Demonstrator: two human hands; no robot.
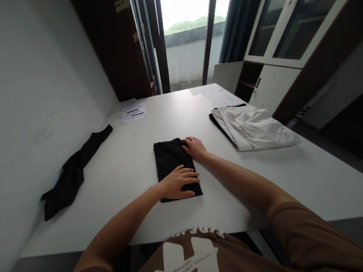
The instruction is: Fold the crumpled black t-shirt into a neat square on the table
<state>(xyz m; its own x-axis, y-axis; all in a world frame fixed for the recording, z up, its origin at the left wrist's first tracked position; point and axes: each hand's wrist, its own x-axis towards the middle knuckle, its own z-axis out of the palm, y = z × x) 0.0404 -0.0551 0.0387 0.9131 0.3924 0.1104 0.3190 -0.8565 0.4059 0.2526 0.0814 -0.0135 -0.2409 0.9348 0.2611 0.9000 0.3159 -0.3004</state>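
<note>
A black cloth garment (169,160), folded into a neat rectangle, lies flat on the white table in front of me. My left hand (178,182) rests palm down across its lower part, fingers spread toward the right edge. At its upper right corner, my right hand (194,146) lies with fingertips on the cloth and the palm beyond its edge. Neither hand grips the fabric. What kind of garment it is, I cannot tell from the folded shape.
Along the wall on the left lies a crumpled black cloth (72,172). A white folded garment (254,129) sits over black cloth on the right. Papers (132,111) and more sheets (214,95) lie at the far side of the table (119,219). Cabinets (276,84) stand beyond.
</note>
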